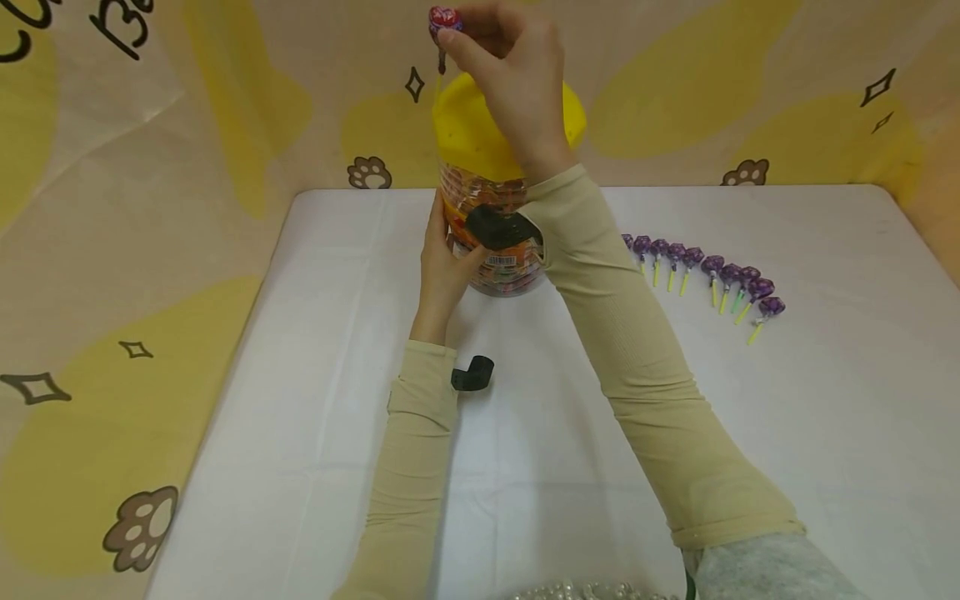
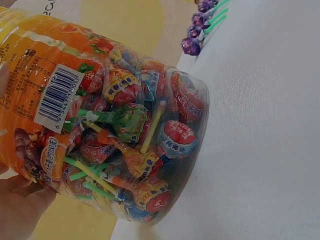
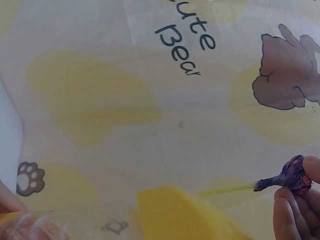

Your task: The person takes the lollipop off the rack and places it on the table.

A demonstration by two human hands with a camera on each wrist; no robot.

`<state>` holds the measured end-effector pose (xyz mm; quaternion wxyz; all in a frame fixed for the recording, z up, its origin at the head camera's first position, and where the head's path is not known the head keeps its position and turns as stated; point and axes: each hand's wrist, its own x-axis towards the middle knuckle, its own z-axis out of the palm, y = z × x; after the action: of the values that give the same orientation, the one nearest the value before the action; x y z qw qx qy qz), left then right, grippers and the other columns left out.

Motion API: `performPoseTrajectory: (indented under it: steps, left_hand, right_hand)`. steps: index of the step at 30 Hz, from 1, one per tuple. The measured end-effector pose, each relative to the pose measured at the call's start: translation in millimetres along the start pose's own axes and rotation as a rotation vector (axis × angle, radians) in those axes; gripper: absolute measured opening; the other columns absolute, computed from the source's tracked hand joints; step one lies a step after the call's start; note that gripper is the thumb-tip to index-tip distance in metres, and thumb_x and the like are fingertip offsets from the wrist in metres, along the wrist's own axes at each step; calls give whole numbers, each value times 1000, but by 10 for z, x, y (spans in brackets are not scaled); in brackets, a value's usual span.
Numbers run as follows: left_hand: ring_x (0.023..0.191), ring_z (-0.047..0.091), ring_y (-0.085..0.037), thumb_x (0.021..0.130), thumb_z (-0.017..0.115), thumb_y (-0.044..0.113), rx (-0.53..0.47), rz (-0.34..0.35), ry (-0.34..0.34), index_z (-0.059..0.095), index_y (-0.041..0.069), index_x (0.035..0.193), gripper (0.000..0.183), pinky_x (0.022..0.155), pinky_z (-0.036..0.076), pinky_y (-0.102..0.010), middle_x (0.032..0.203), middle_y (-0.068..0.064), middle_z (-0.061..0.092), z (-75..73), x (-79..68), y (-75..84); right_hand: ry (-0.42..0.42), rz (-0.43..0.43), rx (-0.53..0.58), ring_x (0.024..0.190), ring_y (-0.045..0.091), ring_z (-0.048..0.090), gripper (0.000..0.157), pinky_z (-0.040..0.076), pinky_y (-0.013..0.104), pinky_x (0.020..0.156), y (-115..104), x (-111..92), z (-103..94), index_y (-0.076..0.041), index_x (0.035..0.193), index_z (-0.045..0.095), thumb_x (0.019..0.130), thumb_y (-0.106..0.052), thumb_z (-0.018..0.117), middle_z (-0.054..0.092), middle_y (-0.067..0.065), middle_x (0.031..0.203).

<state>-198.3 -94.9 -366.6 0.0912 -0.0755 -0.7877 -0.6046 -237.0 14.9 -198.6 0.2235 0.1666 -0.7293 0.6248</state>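
A clear plastic jar (image 1: pixel 504 279) with an orange label and a yellow top (image 1: pixel 468 125) stands near the back of the table, filled with wrapped lollipops (image 2: pixel 178 139). My left hand (image 1: pixel 447 268) holds the jar's left side, thumb across the front and fingers around behind. Above the yellow top, my right hand (image 1: pixel 517 75) pinches a purple and red wrapped lollipop (image 1: pixel 444 20) by its candy end. Its yellow stick (image 3: pixel 227 189) points down beside the top in the head view. My right hand and wrist hide part of the jar and its top.
A curved row of purple-wrapped lollipops (image 1: pixel 693 258) with yellow and green sticks lies on the white table (image 1: pixel 750 433) to the right of the jar. A printed yellow and beige backdrop (image 1: pixel 675 83) rises behind the table. Silvery beads (image 1: pixel 585 592) show at the bottom edge.
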Motion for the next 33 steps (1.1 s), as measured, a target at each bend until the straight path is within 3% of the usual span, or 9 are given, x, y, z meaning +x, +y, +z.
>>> performPoseTrajectory:
  steps: [9, 20, 25, 33]
  left_hand:
    - [143, 19, -17, 84, 76, 21, -22, -31, -17, 9, 11, 154, 98, 114, 23, -28, 158, -6, 14, 1, -5, 3]
    - [142, 19, -17, 83, 76, 23, -40, 4, -17, 8, 12, 154, 99, 115, 22, -30, 157, -5, 16, -12, -24, -10]
    - [143, 19, -16, 84, 76, 23, -52, -10, -19, 9, 13, 154, 98, 115, 22, -30, 157, -5, 17, -18, -28, -3]
    - [142, 20, -18, 83, 76, 22, -52, -6, -14, 9, 12, 154, 98, 115, 22, -31, 157, -6, 17, -17, -23, 3]
  right_hand:
    - [10, 97, 291, 95, 24, 62, 21, 51, 24, 89, 30, -84, -217, 7, 108, 66, 87, 2, 65, 65, 14, 104]
    - [52, 204, 567, 93, 27, 59, 13, 52, 29, 90, 108, -345, -631, 7, 101, 65, 90, 7, 58, 60, 17, 102]
    - [49, 206, 625, 86, 27, 59, 11, 54, 27, 84, 132, -473, -819, 9, 98, 66, 90, 8, 58, 59, 19, 97]
    - [97, 229, 624, 82, 29, 61, 13, 55, 30, 82, 232, -686, -1071, 13, 96, 65, 86, 5, 64, 61, 22, 97]
